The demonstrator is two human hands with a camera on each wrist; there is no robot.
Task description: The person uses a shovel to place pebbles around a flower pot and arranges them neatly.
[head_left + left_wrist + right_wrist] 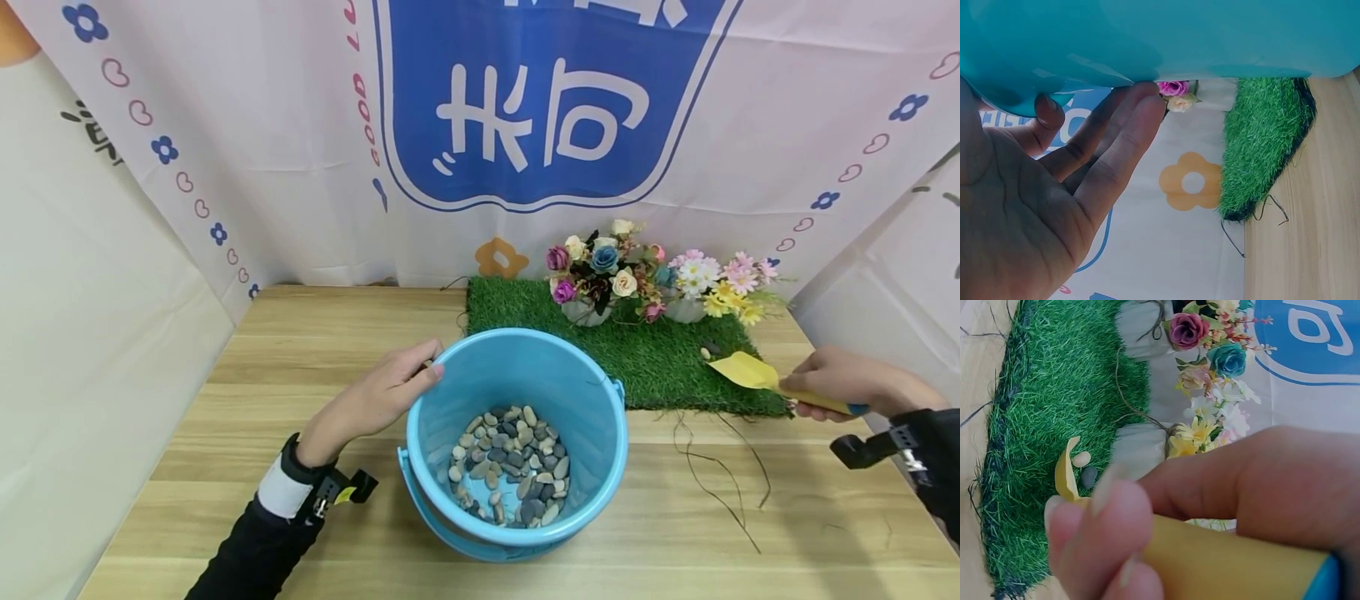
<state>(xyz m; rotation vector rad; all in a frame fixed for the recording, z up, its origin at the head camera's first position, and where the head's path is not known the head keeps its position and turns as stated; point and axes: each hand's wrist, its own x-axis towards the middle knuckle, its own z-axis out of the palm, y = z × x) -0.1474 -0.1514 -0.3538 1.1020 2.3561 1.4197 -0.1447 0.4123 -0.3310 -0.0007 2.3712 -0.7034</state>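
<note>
A light blue bucket (pixel 596 433) stands on the wooden table, its handle hanging down. Grey and tan pebbles (pixel 517 454) lie spread across its bottom. My left hand (pixel 378 392) holds the bucket's upper left rim between thumb and fingers; in the left wrist view those fingers (pixel 1110 172) are only slightly bent. Over at the right, my right hand (pixel 847 383) grips the handle of a yellow trowel (pixel 744 372). The trowel's blade is beside a pale pebble (pixel 1082 459) and a dark pebble (pixel 1088 478) on the artificial turf (pixel 667 383).
Two pots of artificial flowers, one with roses (pixel 603 262) and one with daisies (pixel 712 287), stand on the back of the turf. Loose dark threads (pixel 712 467) lie right of the bucket. A printed cloth (pixel 300 150) hangs behind the table (pixel 300 333).
</note>
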